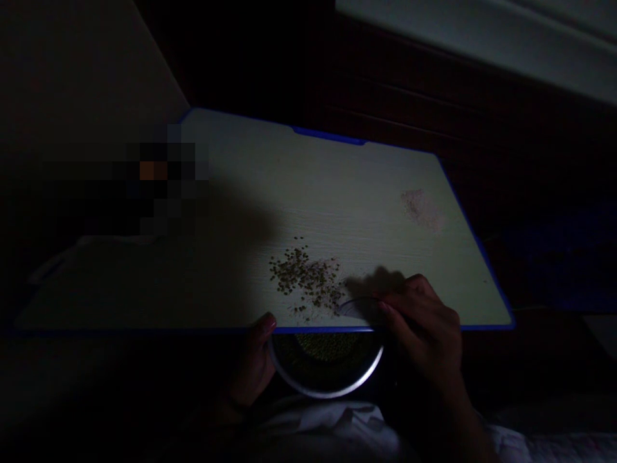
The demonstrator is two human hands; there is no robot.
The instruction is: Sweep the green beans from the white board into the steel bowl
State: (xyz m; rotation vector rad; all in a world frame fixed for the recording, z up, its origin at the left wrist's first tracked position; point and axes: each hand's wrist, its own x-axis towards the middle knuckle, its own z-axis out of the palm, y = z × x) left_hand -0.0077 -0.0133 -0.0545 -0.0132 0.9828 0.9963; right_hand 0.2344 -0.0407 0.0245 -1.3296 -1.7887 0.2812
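Note:
Small green beans [306,276], perhaps mung beans, lie scattered with pale bits near the front edge of a light board [337,186] with a blue rim. My right hand [424,321] pinches a thin, curved, see-through piece [357,307], whose tip touches the board at the beans' right side. Below the front edge sits a round metal bowl [354,386] with more green beans [330,345] in it. My left hand [255,366] is closed at the bowl's left side, thumb up against the board's edge; its other fingers are hidden.
A small heap of pale powder or grit [420,207] lies at the board's right. A blurred, pixelated patch [144,180] covers the board's left. Pale cloth [332,427] shows below the bowl. A light ledge [482,45] crosses the upper right. The surroundings are very dark.

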